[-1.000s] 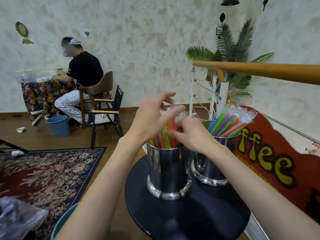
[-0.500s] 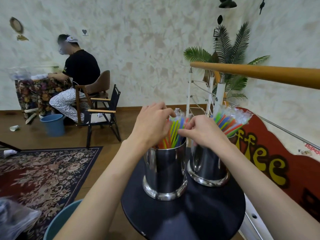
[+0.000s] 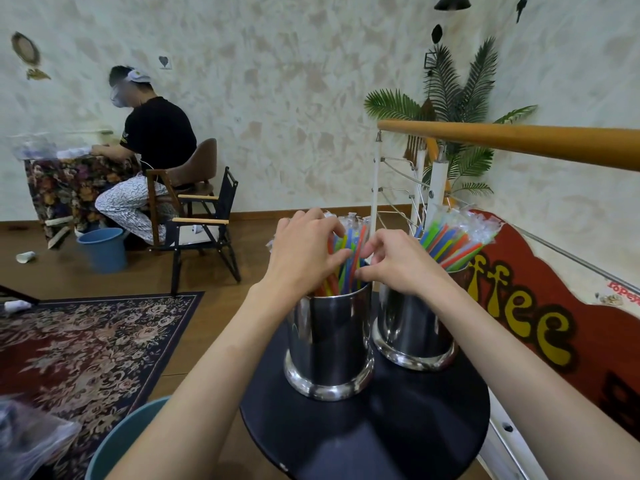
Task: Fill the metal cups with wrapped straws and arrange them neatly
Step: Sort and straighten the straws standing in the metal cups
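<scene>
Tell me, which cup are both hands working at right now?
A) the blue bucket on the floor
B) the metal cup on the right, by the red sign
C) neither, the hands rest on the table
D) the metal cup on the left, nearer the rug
D: the left hand and right hand both have fingers in the straws of the left metal cup.

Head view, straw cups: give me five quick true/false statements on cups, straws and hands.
1. Two shiny metal cups stand on the round black table. True.
2. The cup on the right is empty. False: it holds coloured wrapped straws leaning right.
3. Both the left hand and the right hand work the straws in the nearer cup. True.
4. The nearer cup lies on its side. False: it stands upright.
5. The right hand rests flat on the table. False: its fingers pinch straws.
</scene>
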`<state>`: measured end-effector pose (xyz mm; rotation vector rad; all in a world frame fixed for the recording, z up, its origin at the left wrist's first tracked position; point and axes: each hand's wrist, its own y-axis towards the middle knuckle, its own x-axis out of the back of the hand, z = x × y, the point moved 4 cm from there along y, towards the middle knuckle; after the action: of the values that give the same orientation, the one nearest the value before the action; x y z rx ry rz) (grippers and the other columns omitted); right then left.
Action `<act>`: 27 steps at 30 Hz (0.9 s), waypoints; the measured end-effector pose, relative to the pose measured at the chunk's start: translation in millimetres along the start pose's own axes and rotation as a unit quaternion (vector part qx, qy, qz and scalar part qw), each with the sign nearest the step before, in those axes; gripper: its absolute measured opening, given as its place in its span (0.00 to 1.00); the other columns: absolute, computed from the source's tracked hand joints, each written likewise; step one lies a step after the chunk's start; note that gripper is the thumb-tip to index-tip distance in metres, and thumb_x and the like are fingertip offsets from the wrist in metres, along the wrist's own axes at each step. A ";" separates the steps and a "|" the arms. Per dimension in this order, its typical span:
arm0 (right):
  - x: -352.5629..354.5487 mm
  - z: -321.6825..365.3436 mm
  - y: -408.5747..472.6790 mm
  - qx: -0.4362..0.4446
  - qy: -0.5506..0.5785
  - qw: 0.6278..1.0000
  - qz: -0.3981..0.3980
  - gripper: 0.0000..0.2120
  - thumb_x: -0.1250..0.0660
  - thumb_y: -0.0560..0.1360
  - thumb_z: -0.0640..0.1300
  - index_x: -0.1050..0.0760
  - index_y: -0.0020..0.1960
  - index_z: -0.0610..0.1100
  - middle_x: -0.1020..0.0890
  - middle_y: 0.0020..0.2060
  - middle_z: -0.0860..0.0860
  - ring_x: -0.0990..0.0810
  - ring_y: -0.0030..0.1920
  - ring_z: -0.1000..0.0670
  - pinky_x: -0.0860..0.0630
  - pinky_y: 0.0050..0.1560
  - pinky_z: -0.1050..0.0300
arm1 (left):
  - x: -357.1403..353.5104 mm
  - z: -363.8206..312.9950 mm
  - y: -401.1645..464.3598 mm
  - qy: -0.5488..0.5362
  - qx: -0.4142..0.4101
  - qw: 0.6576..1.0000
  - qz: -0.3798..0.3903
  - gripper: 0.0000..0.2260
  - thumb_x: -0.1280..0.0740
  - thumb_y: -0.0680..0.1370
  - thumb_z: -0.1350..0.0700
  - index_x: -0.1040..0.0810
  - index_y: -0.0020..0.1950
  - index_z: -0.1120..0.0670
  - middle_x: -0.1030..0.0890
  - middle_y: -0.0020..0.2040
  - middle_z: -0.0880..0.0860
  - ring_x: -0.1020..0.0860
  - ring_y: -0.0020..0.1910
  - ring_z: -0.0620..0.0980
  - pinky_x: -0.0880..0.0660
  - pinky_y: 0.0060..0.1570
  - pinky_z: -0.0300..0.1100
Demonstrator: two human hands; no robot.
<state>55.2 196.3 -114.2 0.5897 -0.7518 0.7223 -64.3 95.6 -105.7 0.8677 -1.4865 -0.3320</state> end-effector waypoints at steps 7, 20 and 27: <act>-0.3 -3.4 2.5 0.001 0.003 1.000 0.014 0.11 0.22 0.71 0.43 0.24 0.42 0.51 0.21 0.41 0.52 0.22 0.42 0.52 0.28 0.42 0.56 | 10.4 6.4 -2.3 -0.038 -0.015 0.999 0.006 0.09 0.27 0.75 0.46 0.21 0.51 0.47 0.24 0.47 0.44 0.27 0.49 0.46 0.37 0.50 0.43; -1.1 2.8 4.6 0.064 -0.008 0.998 0.012 0.10 0.21 0.71 0.45 0.22 0.43 0.53 0.21 0.30 0.55 0.25 0.27 0.62 0.36 0.30 0.68 | 32.8 8.7 -9.2 -0.056 -0.045 0.997 0.004 0.22 0.25 0.74 0.56 0.24 0.67 0.50 0.29 0.56 0.48 0.24 0.54 0.48 0.23 0.54 0.49; -6.6 15.9 5.0 0.132 -0.015 0.991 -0.017 0.10 0.26 0.75 0.50 0.23 0.38 0.56 0.22 0.33 0.54 0.26 0.34 0.55 0.30 0.35 0.58 | 29.7 9.7 -9.2 -0.136 -0.048 0.989 0.029 0.18 0.28 0.76 0.44 0.22 0.62 0.49 0.24 0.47 0.46 0.27 0.40 0.41 0.24 0.46 0.48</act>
<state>41.7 185.9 -108.7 0.8537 -0.6763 0.7892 -67.4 66.2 -91.8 0.7215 -1.7289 -0.4900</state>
